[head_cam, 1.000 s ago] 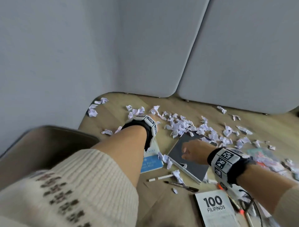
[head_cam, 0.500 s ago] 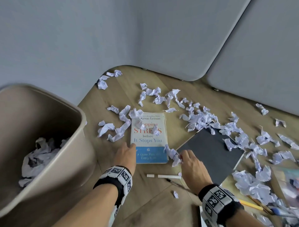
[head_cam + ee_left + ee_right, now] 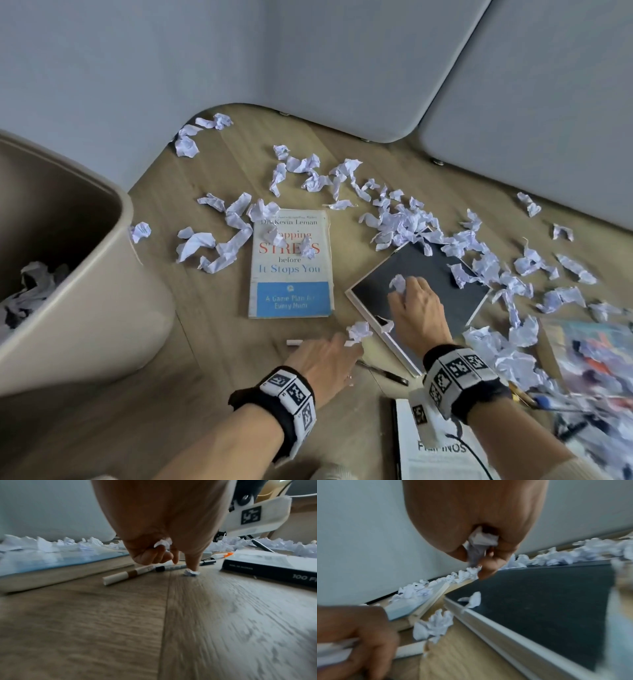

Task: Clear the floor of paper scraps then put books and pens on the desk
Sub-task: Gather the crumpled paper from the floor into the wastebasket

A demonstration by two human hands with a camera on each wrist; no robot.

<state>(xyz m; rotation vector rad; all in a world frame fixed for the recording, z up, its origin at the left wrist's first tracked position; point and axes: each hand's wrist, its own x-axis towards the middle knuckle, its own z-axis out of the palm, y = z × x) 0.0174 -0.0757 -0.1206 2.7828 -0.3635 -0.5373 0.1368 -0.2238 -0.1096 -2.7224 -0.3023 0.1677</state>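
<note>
White crumpled scraps now sit in both hands, which half a second ago lay flat and empty at the near edges of the two books. The right hand (image 3: 416, 310) has moved onto the black book (image 3: 442, 274) and grips a paper scrap (image 3: 398, 283) in curled fingers. The left hand (image 3: 325, 359) is over the wooden floor (image 3: 212, 342) near the stress book (image 3: 291, 267), fingers curled round another scrap (image 3: 358, 331), its thumb touching a tiny scrap (image 3: 190, 573) beside the white pen (image 3: 126, 574). Loose scraps (image 3: 404, 219) litter the floor toward the far wall. Motion blur smears the right edge; the "100" book (image 3: 435, 452) is cut off below.
</note>
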